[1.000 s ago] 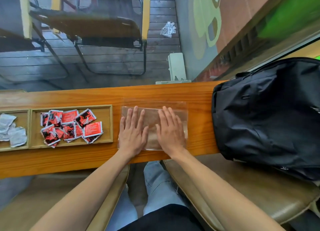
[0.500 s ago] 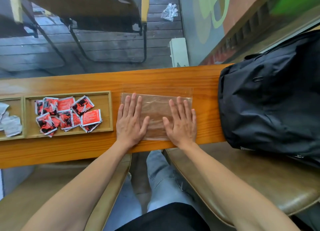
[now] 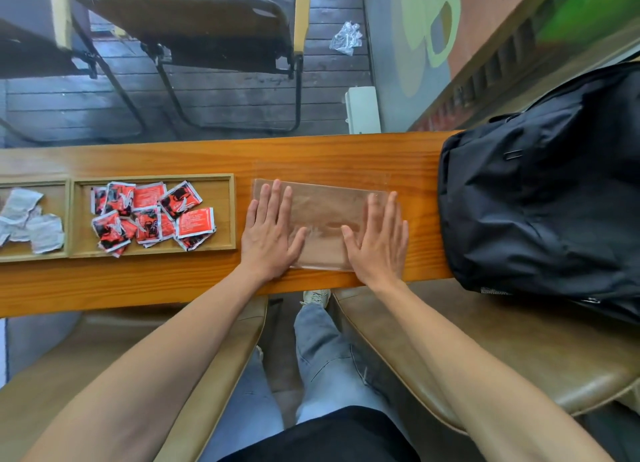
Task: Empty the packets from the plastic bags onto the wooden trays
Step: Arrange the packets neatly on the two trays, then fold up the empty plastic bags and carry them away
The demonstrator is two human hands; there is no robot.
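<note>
Your left hand (image 3: 268, 234) lies flat, fingers spread and gripping nothing, on the left end of the clear bag (image 3: 322, 226); your right hand (image 3: 379, 241) lies the same way, open and palm down, on the right end. Between them the bag is pressed flat on the table (image 3: 329, 156), and it looks empty: only wood grain shows through the film. Its long axis runs left to right, along the table's length, so each hand covers one short end and the middle stays bare. Just left of your left hand, nearly touching its edge, sits the tray (image 3: 232, 215) holding a loose heap of red packets (image 3: 152, 215). Further left a second tray (image 3: 34, 255) holds white packets (image 3: 29, 221), partly cut off by the frame edge. To your right, well clear of the bag, a black backpack (image 3: 540, 191) rests on the table end. Judging by this, the emptying seems done for both trays in view. If more bags remain, they most likely lie on the backpack side, so your right hand is the nearer one to reach there.
</note>
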